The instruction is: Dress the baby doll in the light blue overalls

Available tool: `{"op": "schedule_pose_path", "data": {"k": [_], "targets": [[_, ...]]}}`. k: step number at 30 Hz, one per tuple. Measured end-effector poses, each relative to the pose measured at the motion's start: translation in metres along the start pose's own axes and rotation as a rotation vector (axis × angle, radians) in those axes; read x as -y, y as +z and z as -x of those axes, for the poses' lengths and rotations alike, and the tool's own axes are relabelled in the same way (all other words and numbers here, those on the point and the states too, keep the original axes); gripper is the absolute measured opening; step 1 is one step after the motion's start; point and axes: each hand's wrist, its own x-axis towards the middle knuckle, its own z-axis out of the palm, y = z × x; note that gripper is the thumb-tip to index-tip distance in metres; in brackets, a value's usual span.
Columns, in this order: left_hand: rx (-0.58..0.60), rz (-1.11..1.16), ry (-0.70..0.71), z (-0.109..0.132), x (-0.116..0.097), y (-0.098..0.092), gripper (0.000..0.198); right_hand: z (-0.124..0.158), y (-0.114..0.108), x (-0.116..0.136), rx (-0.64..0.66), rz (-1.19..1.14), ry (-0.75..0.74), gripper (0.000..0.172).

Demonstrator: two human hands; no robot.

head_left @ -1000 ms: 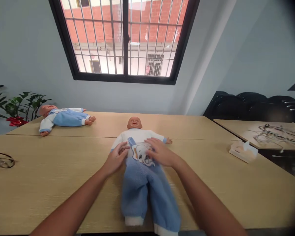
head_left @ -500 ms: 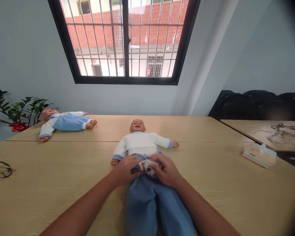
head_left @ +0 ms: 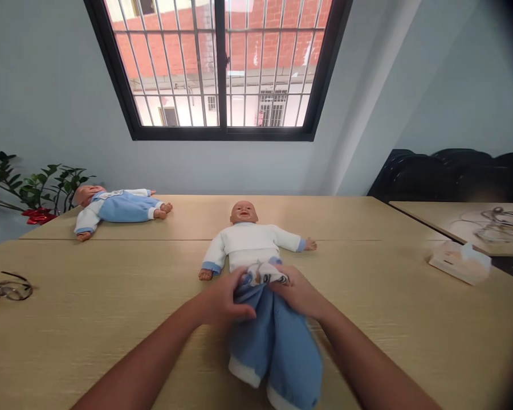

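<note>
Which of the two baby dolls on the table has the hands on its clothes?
The near baby doll in the white top: both hands grip its blue fleece trousers. The far doll lies untouched.

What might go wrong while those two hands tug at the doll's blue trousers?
The left hand and right hand both grip the bunched waist of the blue trousers; nothing pins the doll, so it may slide along the table. The trouser legs already reach the near edge and might slip off.

Fleecy blue cloth trousers [head_left: 277, 341], soft white knit top [head_left: 250, 242], glossy plastic doll head [head_left: 243, 212], matt wood-grain table [head_left: 89, 302].
</note>
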Motion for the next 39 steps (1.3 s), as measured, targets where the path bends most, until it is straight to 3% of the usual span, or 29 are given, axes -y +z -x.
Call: {"op": "schedule_pose_path", "data": {"k": [2, 4, 9, 11, 13, 15, 18, 21, 23, 27, 31, 34, 36, 39], "targets": [[0.078, -0.118, -0.014, 0.0, 0.001, -0.002, 0.061, 0.001, -0.003, -0.006, -0.031, -0.13, 0.019, 0.034], [0.05, -0.103, -0.033, -0.002, 0.003, -0.004, 0.042, 0.003, -0.002, -0.01, -0.017, -0.234, 0.039, 0.041], [-0.155, 0.405, -0.09, -0.006, 0.008, -0.002, 0.057, 0.008, 0.001, -0.004, 0.264, -0.431, 0.152, 0.064], [-0.171, 0.602, -0.107, -0.006, 0.009, 0.004, 0.062, 0.008, 0.0, 0.0, 0.351, -0.422, 0.173, 0.065], [-0.153, 0.738, -0.131, -0.004, 0.008, 0.009, 0.064, 0.006, -0.003, 0.002, 0.338, -0.402, 0.161, 0.061], [-0.075, 0.747, -0.127, -0.001, 0.005, 0.009, 0.065, 0.005, -0.004, 0.001, 0.23, -0.407, 0.116, 0.056], [0.169, 0.494, -0.08, 0.003, 0.003, 0.002, 0.07, 0.002, -0.003, -0.001, 0.055, -0.451, 0.058, 0.049], [0.303, 0.255, -0.16, 0.005, 0.006, -0.002, 0.055, 0.003, 0.002, -0.001, 0.036, -0.512, 0.06, 0.046], [0.212, 0.335, -0.198, 0.004, 0.011, 0.001, 0.05, 0.005, 0.007, -0.001, 0.054, -0.584, 0.077, 0.051], [-0.143, 0.816, -0.157, -0.003, 0.014, 0.015, 0.055, 0.008, 0.012, -0.003, 0.127, -0.719, 0.141, 0.081], [-0.268, 1.065, -0.164, -0.005, 0.011, 0.025, 0.052, 0.008, 0.01, -0.01, 0.183, -0.657, 0.139, 0.092], [-0.188, 1.034, -0.196, -0.001, 0.012, 0.023, 0.053, 0.006, 0.003, -0.012, 0.196, -0.542, 0.115, 0.085], [-0.03, 0.885, -0.207, 0.004, 0.012, 0.017, 0.06, 0.004, -0.001, -0.01, 0.202, -0.499, 0.077, 0.072], [0.226, 0.488, -0.164, 0.011, 0.005, 0.008, 0.074, 0.003, -0.004, -0.005, 0.206, -0.46, 0.025, 0.051]]}}
